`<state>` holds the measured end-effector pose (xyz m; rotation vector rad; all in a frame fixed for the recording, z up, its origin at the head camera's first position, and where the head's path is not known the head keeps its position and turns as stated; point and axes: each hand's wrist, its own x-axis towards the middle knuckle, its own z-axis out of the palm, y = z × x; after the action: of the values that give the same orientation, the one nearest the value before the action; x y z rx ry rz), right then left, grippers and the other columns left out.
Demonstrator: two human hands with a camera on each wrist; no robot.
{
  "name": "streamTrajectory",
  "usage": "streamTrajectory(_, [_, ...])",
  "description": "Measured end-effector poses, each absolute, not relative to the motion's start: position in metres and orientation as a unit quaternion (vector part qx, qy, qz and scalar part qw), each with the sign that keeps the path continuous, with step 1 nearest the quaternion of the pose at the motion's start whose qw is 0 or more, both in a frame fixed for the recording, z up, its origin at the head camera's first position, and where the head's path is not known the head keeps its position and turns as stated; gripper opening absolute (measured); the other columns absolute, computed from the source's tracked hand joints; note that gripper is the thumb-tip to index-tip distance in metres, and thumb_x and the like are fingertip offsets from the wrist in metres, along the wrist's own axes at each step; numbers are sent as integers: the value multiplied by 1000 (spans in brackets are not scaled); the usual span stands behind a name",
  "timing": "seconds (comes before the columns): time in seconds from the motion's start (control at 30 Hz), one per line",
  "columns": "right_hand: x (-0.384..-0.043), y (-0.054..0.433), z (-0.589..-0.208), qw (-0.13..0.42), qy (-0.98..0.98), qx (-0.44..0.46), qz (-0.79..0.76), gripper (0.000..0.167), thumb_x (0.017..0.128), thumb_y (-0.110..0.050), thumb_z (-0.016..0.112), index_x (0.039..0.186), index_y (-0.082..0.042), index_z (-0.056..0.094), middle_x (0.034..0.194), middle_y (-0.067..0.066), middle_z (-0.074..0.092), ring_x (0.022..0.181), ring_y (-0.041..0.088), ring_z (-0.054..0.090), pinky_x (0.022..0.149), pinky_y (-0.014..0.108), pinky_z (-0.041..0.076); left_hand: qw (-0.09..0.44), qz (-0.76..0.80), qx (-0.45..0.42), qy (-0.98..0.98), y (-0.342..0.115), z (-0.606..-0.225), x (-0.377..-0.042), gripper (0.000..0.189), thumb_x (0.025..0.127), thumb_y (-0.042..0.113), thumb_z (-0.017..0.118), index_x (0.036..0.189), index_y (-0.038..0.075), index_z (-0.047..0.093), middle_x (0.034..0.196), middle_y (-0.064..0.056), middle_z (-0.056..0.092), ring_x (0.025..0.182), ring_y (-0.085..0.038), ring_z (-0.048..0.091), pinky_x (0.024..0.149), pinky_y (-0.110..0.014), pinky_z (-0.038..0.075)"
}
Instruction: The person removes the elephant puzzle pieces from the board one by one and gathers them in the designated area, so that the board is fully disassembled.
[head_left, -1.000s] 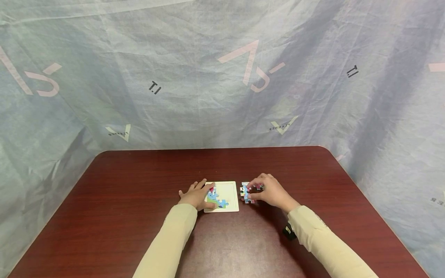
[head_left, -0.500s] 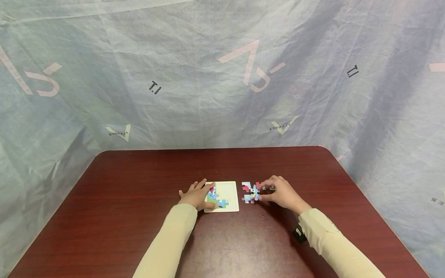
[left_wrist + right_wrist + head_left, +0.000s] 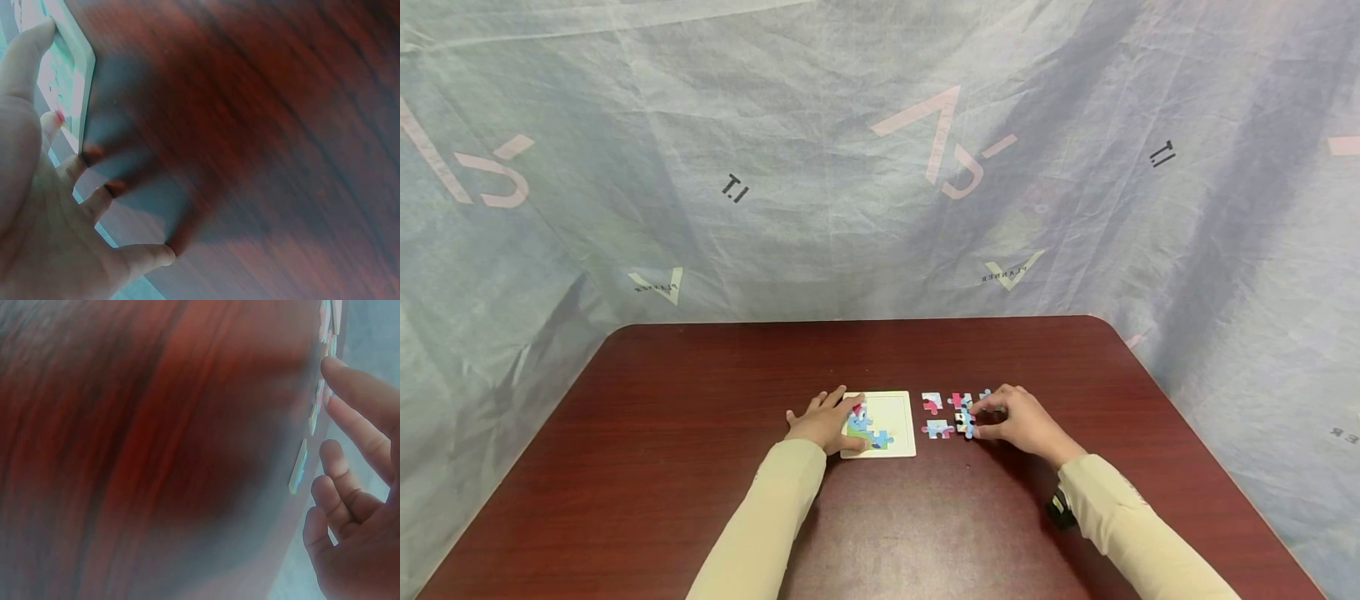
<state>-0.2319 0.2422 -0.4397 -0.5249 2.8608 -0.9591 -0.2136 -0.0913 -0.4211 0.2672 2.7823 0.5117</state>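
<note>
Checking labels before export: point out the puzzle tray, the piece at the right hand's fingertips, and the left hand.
Puzzle tray (image 3: 892, 418): head view, bare floor right of the fitted pieces.
Puzzle piece (image 3: 963, 420): head view, middle of its printed face.
Left hand (image 3: 822, 423): head view, back of the hand.

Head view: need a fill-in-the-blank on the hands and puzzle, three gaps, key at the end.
1. The person's left hand rests on the ____ side of the square cream puzzle board.
2. The person's right hand pinches a blue-and-white jigsaw piece between its fingers and ____.
3. Seen from the head camera, loose multicoloured jigsaw pieces lie to the board's ____.

Missing words: left; thumb; right.
</note>
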Motion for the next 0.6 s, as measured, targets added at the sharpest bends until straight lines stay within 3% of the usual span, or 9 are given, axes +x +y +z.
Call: streamTrajectory(0.6, [-232, 245, -446, 29, 932, -198, -302, 24, 83, -17, 86, 106, -12, 79, 101, 2, 62, 85, 21, 45, 72, 37, 41, 151, 178, 93, 968, -91, -417, -211, 77, 92, 40, 77, 158, 23, 40, 166, -11, 26, 152, -38, 23, 108, -79, 18])
